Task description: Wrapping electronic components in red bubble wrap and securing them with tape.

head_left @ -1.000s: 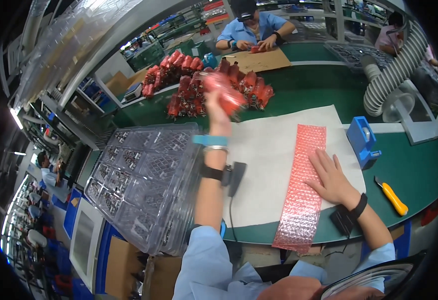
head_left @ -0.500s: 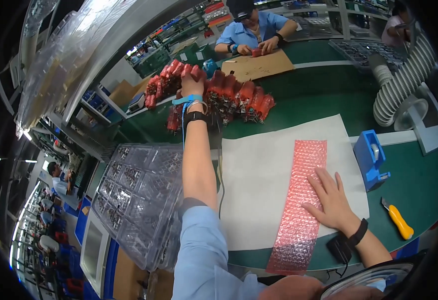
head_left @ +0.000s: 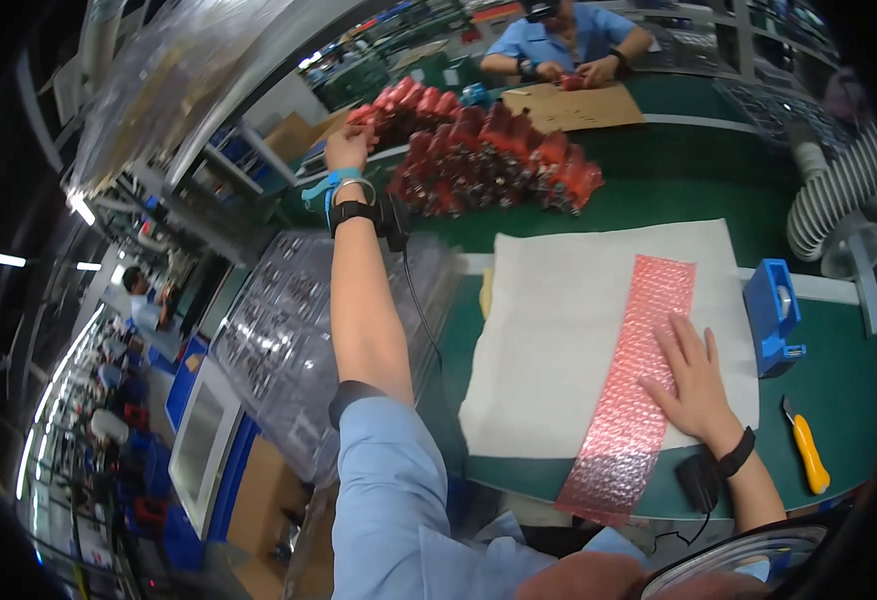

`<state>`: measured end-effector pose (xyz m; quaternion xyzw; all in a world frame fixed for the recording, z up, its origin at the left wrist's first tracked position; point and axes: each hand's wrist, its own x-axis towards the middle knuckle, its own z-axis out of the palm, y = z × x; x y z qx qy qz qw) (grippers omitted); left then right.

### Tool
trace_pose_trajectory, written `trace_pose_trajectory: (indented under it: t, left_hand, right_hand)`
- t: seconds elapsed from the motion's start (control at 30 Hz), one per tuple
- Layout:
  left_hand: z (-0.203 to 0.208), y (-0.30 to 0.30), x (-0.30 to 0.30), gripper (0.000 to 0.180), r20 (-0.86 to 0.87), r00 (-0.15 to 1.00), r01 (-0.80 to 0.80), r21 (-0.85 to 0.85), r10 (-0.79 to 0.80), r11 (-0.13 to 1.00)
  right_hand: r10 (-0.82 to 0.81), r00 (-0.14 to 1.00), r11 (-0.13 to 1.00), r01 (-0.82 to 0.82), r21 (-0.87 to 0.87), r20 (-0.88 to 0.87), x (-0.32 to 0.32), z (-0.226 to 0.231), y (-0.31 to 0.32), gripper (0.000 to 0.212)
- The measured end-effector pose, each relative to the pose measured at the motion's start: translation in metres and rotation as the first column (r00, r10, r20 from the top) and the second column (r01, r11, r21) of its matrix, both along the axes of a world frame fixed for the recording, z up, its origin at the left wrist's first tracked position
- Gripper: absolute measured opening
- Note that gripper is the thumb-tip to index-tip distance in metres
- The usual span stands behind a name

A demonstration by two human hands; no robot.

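Observation:
My right hand (head_left: 698, 390) lies flat with fingers spread on a long strip of pink bubble wrap (head_left: 626, 400). Under the strip is a large off-white sheet (head_left: 548, 330) on the green table; the strip's near end hangs past the table edge. My left hand (head_left: 348, 148) reaches far forward, its fingers curled, at the left end of a row of red-wrapped bundles (head_left: 408, 105). What its fingers hold, if anything, is hidden. Beside it, to the right, sits a larger pile of red-wrapped bundles (head_left: 488, 160) with metallic ends showing.
Clear plastic trays (head_left: 298, 340) of small parts are stacked at left. A blue tape dispenser (head_left: 773, 315) and a yellow-handled cutter (head_left: 806, 450) lie at right. A ribbed hose (head_left: 838, 200) stands behind them. Across the table, a person handles a red item over brown cardboard (head_left: 578, 108).
My left hand has moved from among the bundles to the left end of the row. My right hand stays flat on the bubble wrap. The whole view has shifted.

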<state>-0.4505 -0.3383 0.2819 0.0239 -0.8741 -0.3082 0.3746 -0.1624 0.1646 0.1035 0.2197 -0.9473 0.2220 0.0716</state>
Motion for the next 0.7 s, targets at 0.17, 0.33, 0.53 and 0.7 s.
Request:
trace_pose_trajectory:
  t: [0.17, 0.33, 0.53, 0.7]
  left_hand:
    - [0.003, -0.081, 0.096, 0.052, 0.28, 0.95, -0.236, 0.351, 0.139, 0.906]
    - [-0.044, -0.258, 0.21, 0.054, 0.339, 0.645, -0.729, 0.007, 0.684, 0.684]
    - [-0.095, -0.2, 0.173, 0.095, 0.538, 0.538, -0.65, -0.226, 0.649, 0.726]
    - [-0.092, -0.208, 0.197, 0.071, 0.672, 0.419, -0.546, -0.35, 0.61, 0.761]
  right_hand:
    - [-0.022, 1.0, 0.999, 0.022, 0.026, -0.01, 0.002, 0.001, -0.002, 0.067]
    - [0.048, 0.998, 0.999, -0.049, -0.015, -0.035, 0.003, 0.003, -0.002, 0.067]
    - [-0.099, 0.995, 0.995, 0.099, 0.032, 0.005, 0.003, -0.002, 0.002, 0.067]
    - [0.009, 0.999, 1.0, -0.01, -0.025, -0.049, 0.0, -0.004, -0.004, 0.068]
